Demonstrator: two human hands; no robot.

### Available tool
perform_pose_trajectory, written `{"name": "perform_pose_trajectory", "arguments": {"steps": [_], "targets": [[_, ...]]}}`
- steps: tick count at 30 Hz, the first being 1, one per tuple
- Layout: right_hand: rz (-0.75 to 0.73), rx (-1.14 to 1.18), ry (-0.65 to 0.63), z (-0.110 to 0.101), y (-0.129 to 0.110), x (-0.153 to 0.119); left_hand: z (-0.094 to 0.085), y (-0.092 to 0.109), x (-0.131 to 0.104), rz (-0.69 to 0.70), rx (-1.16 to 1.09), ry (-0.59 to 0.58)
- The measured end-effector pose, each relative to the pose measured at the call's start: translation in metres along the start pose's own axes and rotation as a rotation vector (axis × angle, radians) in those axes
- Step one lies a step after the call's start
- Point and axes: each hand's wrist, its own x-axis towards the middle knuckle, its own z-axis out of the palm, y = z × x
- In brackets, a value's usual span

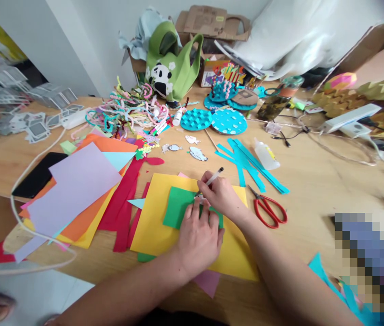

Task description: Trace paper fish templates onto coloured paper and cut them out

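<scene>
My right hand [217, 194] is closed around a white pen [215, 176], its tip down at a small pale cutout [201, 199] on a piece of green paper [175, 206]. With fingers stretched out, my left hand [200, 231] presses on the green paper, its fingertips at the cutout's lower edge. Beneath the green piece lies a larger yellow sheet [151, 217]. My fingers partly cover the cutout, so its full shape is hidden. Red-handled scissors [269, 210] rest to the right of the yellow sheet.
Coloured paper sheets [76, 181] and a black tablet-like slab [40, 174] lie left. Ahead are fish cutouts [196, 153], blue strips [246, 160], a glue bottle [267, 155] and blue discs [229, 121]. Pipe cleaners [127, 108] and a green panda bag [174, 68] stand behind.
</scene>
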Motion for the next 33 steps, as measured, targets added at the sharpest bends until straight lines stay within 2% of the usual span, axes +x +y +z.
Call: {"name": "perform_pose_trajectory", "arguments": {"steps": [14,33], "targets": [[-0.024,-0.040,-0.009,0.0042,0.0030,-0.0009,-0.0033,0.0006,0.0010,-0.008,-0.025,-0.038],[-0.065,-0.101,-0.015,0.0053,0.0002,-0.0032,-0.0027,-0.0005,0.0010,0.004,-0.022,-0.024]]}}
